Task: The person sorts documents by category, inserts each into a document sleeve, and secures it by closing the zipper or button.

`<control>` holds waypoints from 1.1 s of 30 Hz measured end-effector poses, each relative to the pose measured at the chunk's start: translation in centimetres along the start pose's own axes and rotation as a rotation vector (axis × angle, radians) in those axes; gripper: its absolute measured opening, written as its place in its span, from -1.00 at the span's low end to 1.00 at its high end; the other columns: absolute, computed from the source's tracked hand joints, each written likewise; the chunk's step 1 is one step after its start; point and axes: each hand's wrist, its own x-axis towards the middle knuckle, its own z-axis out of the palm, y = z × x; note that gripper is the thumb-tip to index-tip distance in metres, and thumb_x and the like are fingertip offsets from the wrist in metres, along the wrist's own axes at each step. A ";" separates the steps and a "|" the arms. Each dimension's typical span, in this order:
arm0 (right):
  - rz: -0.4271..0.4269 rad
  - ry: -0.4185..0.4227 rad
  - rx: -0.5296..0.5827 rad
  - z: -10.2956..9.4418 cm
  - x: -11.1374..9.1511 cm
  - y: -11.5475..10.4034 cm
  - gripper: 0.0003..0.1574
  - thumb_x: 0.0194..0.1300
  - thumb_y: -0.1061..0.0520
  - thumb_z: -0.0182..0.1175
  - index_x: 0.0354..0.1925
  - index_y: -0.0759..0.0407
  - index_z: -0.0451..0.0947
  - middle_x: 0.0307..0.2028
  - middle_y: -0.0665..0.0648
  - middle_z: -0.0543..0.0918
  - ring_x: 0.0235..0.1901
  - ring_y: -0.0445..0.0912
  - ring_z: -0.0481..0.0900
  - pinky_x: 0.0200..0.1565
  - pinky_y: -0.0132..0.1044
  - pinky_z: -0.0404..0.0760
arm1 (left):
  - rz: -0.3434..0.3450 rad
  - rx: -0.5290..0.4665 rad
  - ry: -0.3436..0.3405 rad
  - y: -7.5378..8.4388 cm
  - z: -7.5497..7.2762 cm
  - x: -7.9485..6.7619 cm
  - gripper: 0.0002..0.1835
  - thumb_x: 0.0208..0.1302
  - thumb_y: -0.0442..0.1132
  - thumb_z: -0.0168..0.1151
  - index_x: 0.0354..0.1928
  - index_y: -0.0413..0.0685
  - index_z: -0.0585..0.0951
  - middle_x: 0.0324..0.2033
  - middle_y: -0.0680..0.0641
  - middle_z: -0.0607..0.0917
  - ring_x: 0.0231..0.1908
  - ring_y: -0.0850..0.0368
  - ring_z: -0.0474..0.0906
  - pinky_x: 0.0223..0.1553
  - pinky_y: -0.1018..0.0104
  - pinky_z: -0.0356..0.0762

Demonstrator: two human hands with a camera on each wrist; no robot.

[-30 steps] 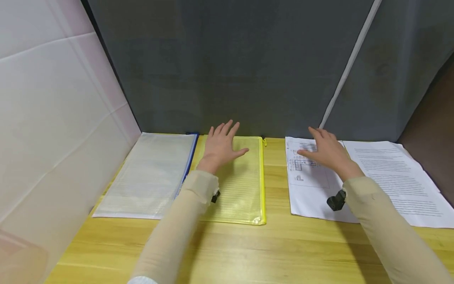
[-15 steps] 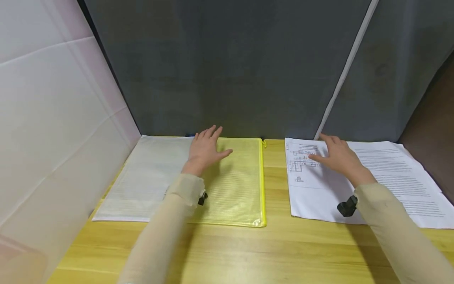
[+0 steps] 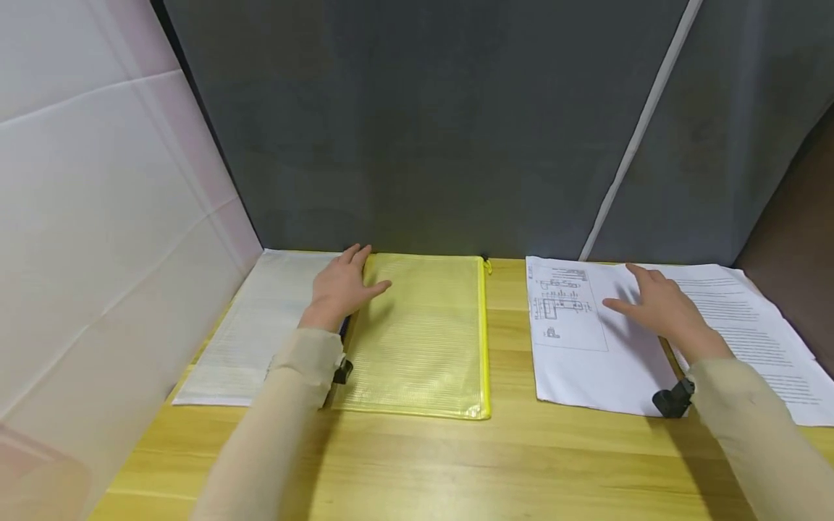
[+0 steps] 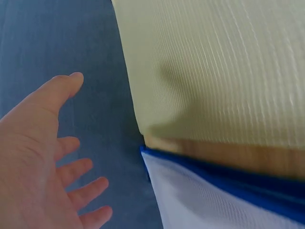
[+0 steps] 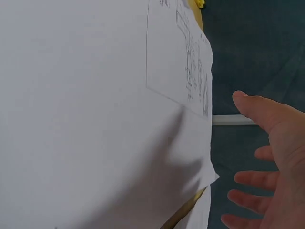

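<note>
My left hand (image 3: pixel 340 288) hovers, fingers spread, over the seam between a white mesh zip pouch (image 3: pixel 250 329) with a blue zip edge and a yellow mesh zip pouch (image 3: pixel 423 333). In the left wrist view the blue zip edge (image 4: pixel 224 183) lies just below the yellow pouch, and the hand holds nothing. Above the right-hand papers hangs my right hand (image 3: pixel 666 307), its fingers spread and nothing in them. Beneath it are a sheet with a technical drawing (image 3: pixel 567 373) and a sheet of printed lines (image 3: pixel 743 311). The hand's shadow falls on the drawing sheet.
A dark grey panel (image 3: pixel 417 123) stands behind the wooden table (image 3: pixel 417 463), with a white strip (image 3: pixel 641 123) running down it. To the left rises a pale wall (image 3: pixel 98 217); a brown surface (image 3: pixel 795 217) bounds the right.
My left hand has moved left, from above the yellow pouch to the seam beside the white one. My right hand has shifted right, uncovering more of the drawing. Pouches and papers keep their places.
</note>
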 end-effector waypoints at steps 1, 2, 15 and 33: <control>0.004 -0.005 0.003 0.0 -0.1 0.3 0.31 0.31 -0.46 0.10 0.52 0.44 -0.13 0.37 0.66 0.09 0.31 0.56 0.13 0.28 0.44 0.19 | -0.010 -0.006 -0.007 -0.3 0.0 -0.1 -0.02 0.32 0.36 0.09 0.59 0.03 0.00 0.57 -0.19 0.05 0.48 -0.28 0.14 0.18 -0.18 0.51; 0.009 -0.011 0.005 0.0 -0.2 0.5 0.31 0.32 -0.45 0.10 0.52 0.45 -0.13 0.37 0.66 0.09 0.30 0.56 0.13 0.27 0.44 0.20 | -0.022 -0.014 -0.015 -0.7 0.0 -0.3 -0.02 0.32 0.35 0.09 0.59 0.03 0.00 0.57 -0.19 0.04 0.48 -0.29 0.14 0.15 -0.18 0.54; 0.104 -0.068 0.081 0.0 -1.1 2.1 0.27 0.36 -0.43 0.06 0.49 0.50 -0.13 0.28 0.66 0.26 0.25 0.51 0.25 0.23 0.41 0.28 | -0.121 -0.233 -0.066 -4.6 -0.4 -2.4 -0.06 0.35 0.30 0.06 0.58 -0.06 0.03 0.53 -0.31 0.09 0.50 -0.30 0.06 0.41 -0.27 0.19; 0.164 -0.106 0.119 0.0 -3.2 4.9 0.18 0.41 -0.40 -0.01 0.42 0.56 -0.04 0.16 0.66 0.34 0.09 0.50 0.38 0.03 0.37 0.44 | -0.274 -0.795 -0.122 -7.2 0.6 -5.1 -0.36 0.47 0.01 0.09 0.40 -0.28 0.33 0.30 -0.36 0.44 0.14 -0.17 0.56 -0.12 0.36 0.70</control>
